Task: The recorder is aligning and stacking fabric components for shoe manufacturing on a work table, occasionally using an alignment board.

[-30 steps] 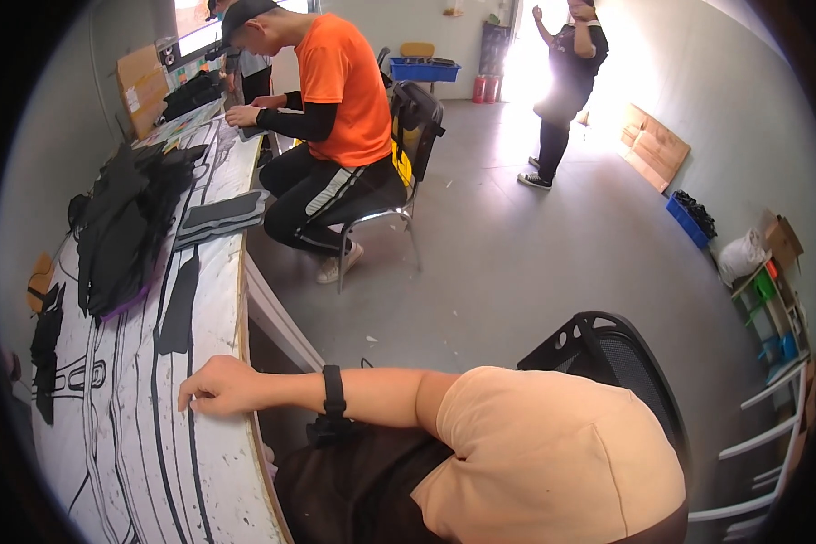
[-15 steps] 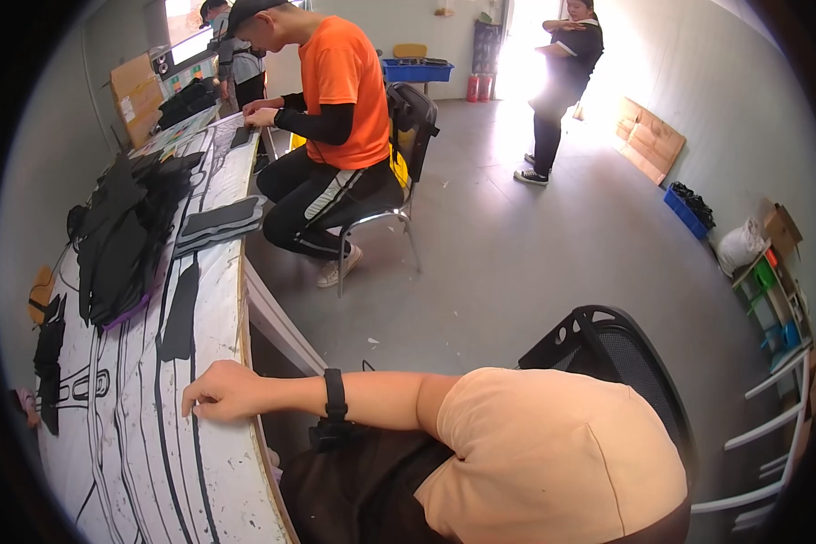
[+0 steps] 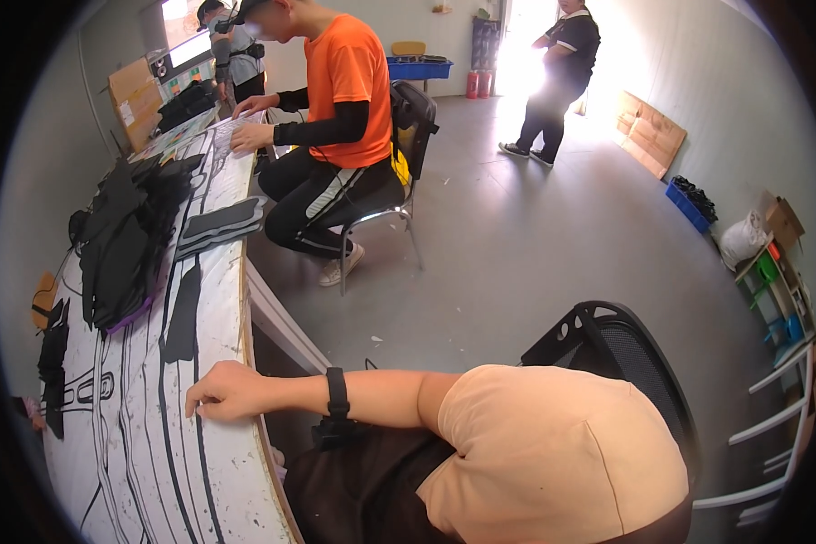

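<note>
We see the dark grey strip [image 3: 183,313] lying flat on the counter [image 3: 236,453], its long axis roughly 12 to 6, at 11 o'clock from our nearer right hand [image 3: 225,390], which rests half-curled, visibly holding nothing; our left hand's state we cannot tell.

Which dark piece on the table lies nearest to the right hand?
The single narrow grey piece, its wider end close to the right hand; the grey stack and black pile lie farther away.
</note>
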Motion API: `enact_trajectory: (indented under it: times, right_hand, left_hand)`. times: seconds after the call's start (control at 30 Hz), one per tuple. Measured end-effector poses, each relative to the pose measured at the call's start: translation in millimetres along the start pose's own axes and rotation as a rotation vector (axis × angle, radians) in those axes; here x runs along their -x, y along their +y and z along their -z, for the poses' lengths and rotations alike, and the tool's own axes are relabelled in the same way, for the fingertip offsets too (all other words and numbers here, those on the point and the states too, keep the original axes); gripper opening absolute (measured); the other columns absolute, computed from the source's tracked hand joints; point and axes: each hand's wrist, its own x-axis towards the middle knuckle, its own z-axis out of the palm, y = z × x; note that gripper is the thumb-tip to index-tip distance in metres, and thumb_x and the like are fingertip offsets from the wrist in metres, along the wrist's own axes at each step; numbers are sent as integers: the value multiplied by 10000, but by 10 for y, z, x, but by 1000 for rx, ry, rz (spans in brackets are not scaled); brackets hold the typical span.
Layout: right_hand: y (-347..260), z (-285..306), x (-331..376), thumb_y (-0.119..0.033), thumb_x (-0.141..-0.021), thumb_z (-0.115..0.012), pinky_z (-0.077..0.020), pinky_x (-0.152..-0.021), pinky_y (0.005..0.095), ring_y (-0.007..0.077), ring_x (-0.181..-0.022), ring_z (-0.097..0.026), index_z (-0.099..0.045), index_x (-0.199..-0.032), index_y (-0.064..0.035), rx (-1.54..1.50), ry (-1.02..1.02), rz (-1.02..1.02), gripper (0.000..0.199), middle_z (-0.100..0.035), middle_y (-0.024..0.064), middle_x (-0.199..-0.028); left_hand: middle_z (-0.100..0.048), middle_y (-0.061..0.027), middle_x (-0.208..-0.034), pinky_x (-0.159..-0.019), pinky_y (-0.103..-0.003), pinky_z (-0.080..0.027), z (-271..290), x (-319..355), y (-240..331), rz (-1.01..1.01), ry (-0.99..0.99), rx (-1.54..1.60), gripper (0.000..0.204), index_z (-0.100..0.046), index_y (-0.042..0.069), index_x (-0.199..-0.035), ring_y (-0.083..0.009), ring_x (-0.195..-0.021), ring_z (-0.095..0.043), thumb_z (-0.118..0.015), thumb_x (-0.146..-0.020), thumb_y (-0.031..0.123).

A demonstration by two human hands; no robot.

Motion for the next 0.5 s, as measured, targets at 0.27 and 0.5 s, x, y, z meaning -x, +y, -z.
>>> enact_trajectory:
  times: [0.27, 0.5]
  right_hand:
    - [10, 76, -13, -177, -847, -622, -439, -607, 376, 251, -601, -589, -747, -1001, -121, 23, -15, 26, 206, -596, 73, -624]
    - [-18, -111, -35, -201, -878, -620, -462, -626, 344, 205, -621, -599, -748, -1050, -147, -63, -94, 6, 222, -610, 66, -658]
  left_hand:
    - [-503, -330, -1392, -1125, -498, -367, 93, -73, 111, 24, 75, 60, 398, -538, 4, -1379, -438, -1319, -468, -573, -1017, 166]
    - [-500, -338, -1392, -1127, -504, -364, 257, 290, 98, 149, 267, 117, 387, -549, 10, -1371, -447, -1317, -466, -574, -1016, 163]
